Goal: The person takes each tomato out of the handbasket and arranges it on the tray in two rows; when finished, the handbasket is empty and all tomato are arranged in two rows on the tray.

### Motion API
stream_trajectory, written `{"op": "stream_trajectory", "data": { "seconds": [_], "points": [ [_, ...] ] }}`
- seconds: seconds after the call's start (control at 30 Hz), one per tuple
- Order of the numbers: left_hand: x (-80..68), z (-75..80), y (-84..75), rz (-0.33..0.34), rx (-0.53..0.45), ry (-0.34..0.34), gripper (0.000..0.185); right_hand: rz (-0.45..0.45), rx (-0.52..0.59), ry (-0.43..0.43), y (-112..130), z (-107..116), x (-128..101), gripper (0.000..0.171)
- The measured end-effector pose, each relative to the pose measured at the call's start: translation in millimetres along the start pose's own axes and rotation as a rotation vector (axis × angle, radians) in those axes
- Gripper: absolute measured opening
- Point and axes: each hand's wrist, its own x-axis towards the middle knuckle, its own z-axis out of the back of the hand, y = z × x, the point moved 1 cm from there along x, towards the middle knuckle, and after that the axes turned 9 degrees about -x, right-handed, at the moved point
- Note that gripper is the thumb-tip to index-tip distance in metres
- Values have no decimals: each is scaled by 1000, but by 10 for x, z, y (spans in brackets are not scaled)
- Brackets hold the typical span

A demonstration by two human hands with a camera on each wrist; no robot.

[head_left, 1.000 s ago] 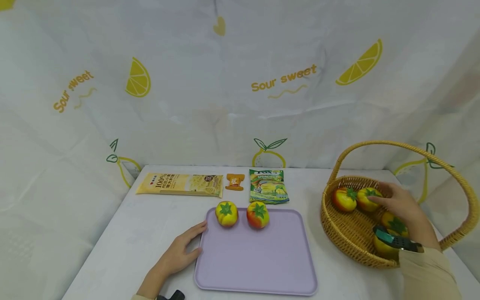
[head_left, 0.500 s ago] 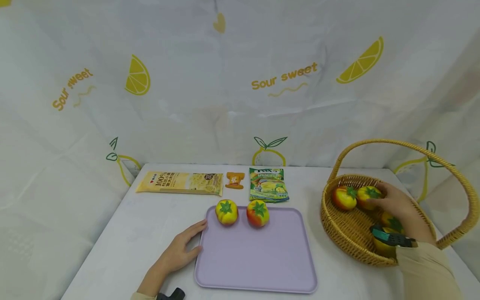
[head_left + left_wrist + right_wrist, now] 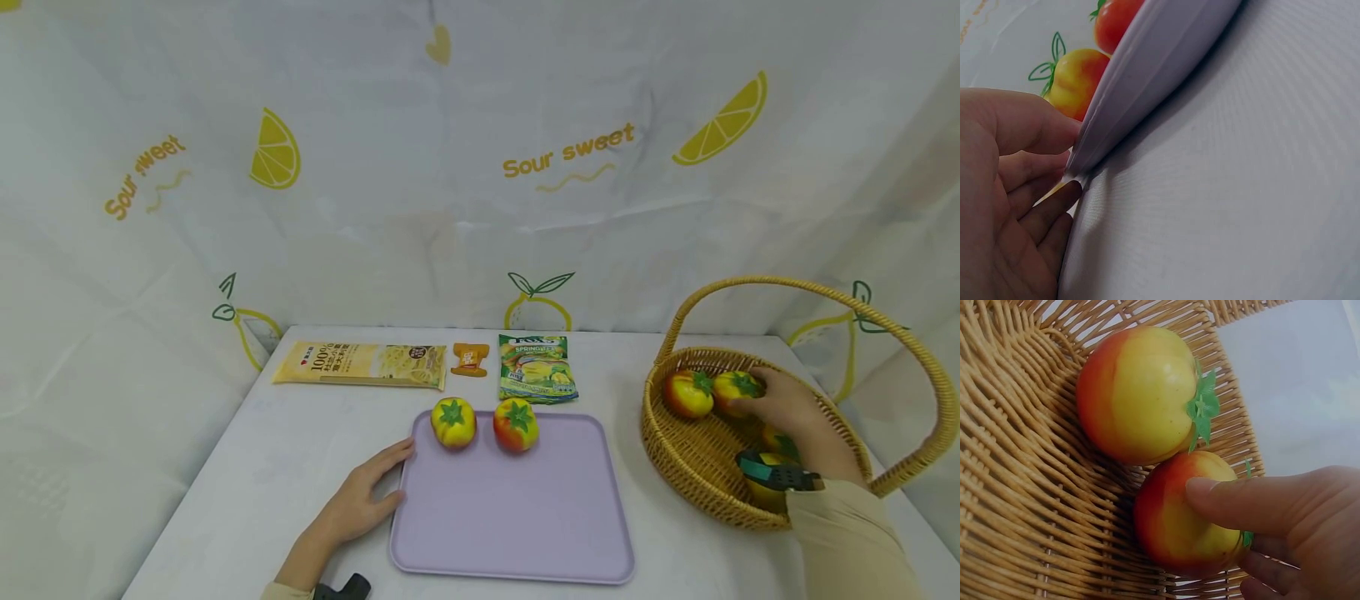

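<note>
In the head view, my left hand (image 3: 351, 507) lies on the table with its fingertips and thumb touching the left edge of a lilac tray (image 3: 510, 517). Two yellow-red tomatoes (image 3: 453, 423) with green star-shaped leaves sit at the tray's far edge. My right hand (image 3: 798, 414) reaches into a wicker basket (image 3: 693, 471). There it grips a tomato (image 3: 1188, 525), thumb on its near side; the other fingers are partly hidden behind it. Another tomato (image 3: 1141, 394) touches it in the right wrist view. More tomatoes (image 3: 767, 492) lie under my right wrist, partly covered.
Behind the tray lie a long yellow pasta packet (image 3: 360, 365), a small orange-brown packet (image 3: 469, 360) and a green sweets bag (image 3: 537, 369). The basket's tall handle (image 3: 795, 287) arches over my right arm. A white printed cloth (image 3: 420, 208) hangs behind the table.
My right hand has shifted slightly around the tomato in the basket, its wrist moving a little to the left. The left hand and tray stay in place.
</note>
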Motion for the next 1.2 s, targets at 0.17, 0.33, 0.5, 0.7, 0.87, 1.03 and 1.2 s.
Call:
{"op": "stream_trajectory", "data": {
  "seconds": [0.17,0.33,0.5,0.7,0.87,1.03,1.2],
  "points": [
    [6,-10,9,10,4,0,57,-1,-2,-12,3,-2,1,83],
    [7,-11,22,14,7,-2,58,12,10,-29,22,18,-4,84],
    [9,-8,13,19,-3,2,58,33,32,-99,63,61,-30,84],
    [7,-3,-4,37,-4,10,57,48,42,-197,154,121,-74,84],
    [5,-9,-14,45,-1,15,57,48,47,-220,249,162,-140,84],
    [2,-4,-26,97,-23,33,57,83,70,-255,342,169,-213,83],
    [0,9,-27,106,-24,31,58,128,89,-307,486,197,-314,80]
  ]
}}
